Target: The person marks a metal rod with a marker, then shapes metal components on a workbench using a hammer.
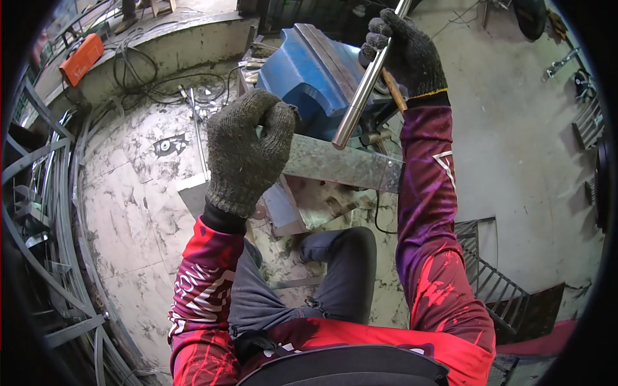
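Observation:
My right hand (415,55), in a dark knit glove with a yellow edge, wraps around a shiny round metal tube (360,103) that slants down toward me. A thin brown wooden stick (394,89) shows beneath that hand, beside the tube. My left hand (248,151), gloved in the same knit, is closed in a fist near the left end of a grey metal strip (344,163); whatever its fingers hold is hidden. Just beyond both hands stands a large blue metal body (293,67) with a ridged top, and the tube overlaps its right side.
Bundled metal strips (71,212) curve along the left. An orange box (82,59) and black cables (138,74) lie by a low wall. A long thin rod (197,132) is on the stained floor. Metal grating (496,283) leans at right. My bent knee (351,257) is below the strip.

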`<state>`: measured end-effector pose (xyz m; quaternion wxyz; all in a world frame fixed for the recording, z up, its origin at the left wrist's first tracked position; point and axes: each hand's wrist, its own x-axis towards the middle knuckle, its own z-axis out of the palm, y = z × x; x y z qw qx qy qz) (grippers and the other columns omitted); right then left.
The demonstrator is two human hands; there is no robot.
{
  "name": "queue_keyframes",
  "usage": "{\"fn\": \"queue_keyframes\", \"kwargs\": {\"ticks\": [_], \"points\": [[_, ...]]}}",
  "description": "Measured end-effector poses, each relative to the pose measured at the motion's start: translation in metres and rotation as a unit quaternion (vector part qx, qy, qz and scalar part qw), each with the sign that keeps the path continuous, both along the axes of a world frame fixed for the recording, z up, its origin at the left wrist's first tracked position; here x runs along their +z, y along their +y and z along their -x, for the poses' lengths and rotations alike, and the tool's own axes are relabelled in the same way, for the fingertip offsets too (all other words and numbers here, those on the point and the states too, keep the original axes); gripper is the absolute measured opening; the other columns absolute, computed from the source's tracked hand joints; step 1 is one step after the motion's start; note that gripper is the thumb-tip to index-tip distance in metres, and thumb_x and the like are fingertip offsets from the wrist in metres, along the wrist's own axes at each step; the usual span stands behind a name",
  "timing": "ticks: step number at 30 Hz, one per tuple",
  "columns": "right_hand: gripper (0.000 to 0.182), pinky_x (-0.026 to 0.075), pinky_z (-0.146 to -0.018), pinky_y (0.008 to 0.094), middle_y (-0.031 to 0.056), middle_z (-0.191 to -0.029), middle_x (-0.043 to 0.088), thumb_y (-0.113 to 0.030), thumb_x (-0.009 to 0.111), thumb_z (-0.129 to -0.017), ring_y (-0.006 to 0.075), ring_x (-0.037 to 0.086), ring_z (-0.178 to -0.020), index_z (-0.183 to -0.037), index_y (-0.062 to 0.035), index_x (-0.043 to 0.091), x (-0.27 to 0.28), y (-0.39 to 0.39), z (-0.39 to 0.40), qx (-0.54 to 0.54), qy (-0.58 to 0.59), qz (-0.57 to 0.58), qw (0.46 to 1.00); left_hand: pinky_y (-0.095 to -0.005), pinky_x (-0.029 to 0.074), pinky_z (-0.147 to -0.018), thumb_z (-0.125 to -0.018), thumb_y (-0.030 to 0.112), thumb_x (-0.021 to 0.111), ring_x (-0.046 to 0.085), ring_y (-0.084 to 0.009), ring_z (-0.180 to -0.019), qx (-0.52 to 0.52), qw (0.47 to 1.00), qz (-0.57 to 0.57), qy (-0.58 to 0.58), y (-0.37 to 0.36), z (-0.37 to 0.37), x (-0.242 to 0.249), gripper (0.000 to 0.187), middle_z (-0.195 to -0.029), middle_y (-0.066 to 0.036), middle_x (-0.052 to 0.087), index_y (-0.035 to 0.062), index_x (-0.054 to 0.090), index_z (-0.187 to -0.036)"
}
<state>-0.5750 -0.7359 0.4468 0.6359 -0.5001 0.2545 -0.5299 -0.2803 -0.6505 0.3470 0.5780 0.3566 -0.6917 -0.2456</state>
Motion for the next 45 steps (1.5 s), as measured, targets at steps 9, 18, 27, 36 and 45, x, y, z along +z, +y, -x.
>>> {"fn": "queue_keyframes", "kwargs": {"ticks": [9, 18, 27, 36, 45], "points": [[0.012, 0.047, -0.067, 0.0394, 0.0026, -0.078, 0.054, -0.018, 0.061, -0.099, 0.0179, 0.056, -0.069, -0.092, -0.0093, 0.057, 0.003, 0.0, -0.017, 0.004, -0.007, 0.025, 1.0, -0.0317, 0.049, -0.061, -0.091, 0.011, 0.064, 0.062, -0.0161, -0.063, 0.018, 0.999, 0.008, 0.034, -0.002, -0.001, -0.002, 0.014, -0.07, -0.01, 0.065, -0.0007, 0.069, -0.086], [0.016, 0.045, -0.068, 0.0367, 0.0027, -0.078, 0.05, -0.018, 0.051, -0.104, 0.0168, 0.052, -0.067, -0.09, -0.0098, 0.052, -0.004, -0.009, -0.007, 0.07, -0.079, -0.028, 0.994, -0.0311, 0.048, -0.062, -0.091, 0.011, 0.064, 0.062, -0.0151, -0.066, 0.016, 0.999, -0.015, 0.044, -0.003, 0.003, 0.0, 0.013, -0.073, -0.009, 0.065, -0.0007, 0.069, -0.087], [0.017, 0.044, -0.067, 0.0363, 0.0028, -0.076, 0.05, -0.018, 0.051, -0.103, 0.0173, 0.052, -0.067, -0.088, -0.0099, 0.051, -0.001, -0.008, -0.008, 0.067, -0.056, -0.03, 0.996, -0.0302, 0.05, -0.064, -0.091, 0.013, 0.064, 0.062, -0.0134, -0.066, 0.022, 0.999, -0.012, 0.041, -0.005, 0.002, -0.003, 0.015, -0.072, -0.009, 0.066, -0.0003, 0.07, -0.087], [0.015, 0.044, -0.065, 0.0372, 0.0035, -0.076, 0.051, -0.018, 0.052, -0.102, 0.0174, 0.052, -0.066, -0.09, -0.0093, 0.052, -0.005, -0.006, -0.011, 0.025, -0.047, -0.03, 0.998, -0.0306, 0.049, -0.063, -0.091, 0.014, 0.065, 0.062, -0.0134, -0.065, 0.029, 0.998, -0.021, 0.045, -0.003, 0.001, -0.003, 0.015, -0.071, -0.008, 0.066, 0.0001, 0.07, -0.088], [0.013, 0.043, -0.067, 0.0357, 0.0023, -0.08, 0.05, -0.018, 0.054, -0.102, 0.0165, 0.052, -0.069, -0.091, -0.0111, 0.052, -0.003, 0.002, -0.018, 0.075, -0.051, 0.007, 0.996, -0.0306, 0.049, -0.065, -0.091, 0.012, 0.065, 0.062, -0.0139, -0.068, 0.026, 0.998, -0.023, 0.046, 0.002, -0.001, -0.004, 0.014, -0.074, -0.009, 0.067, -0.0009, 0.069, -0.087]]}}
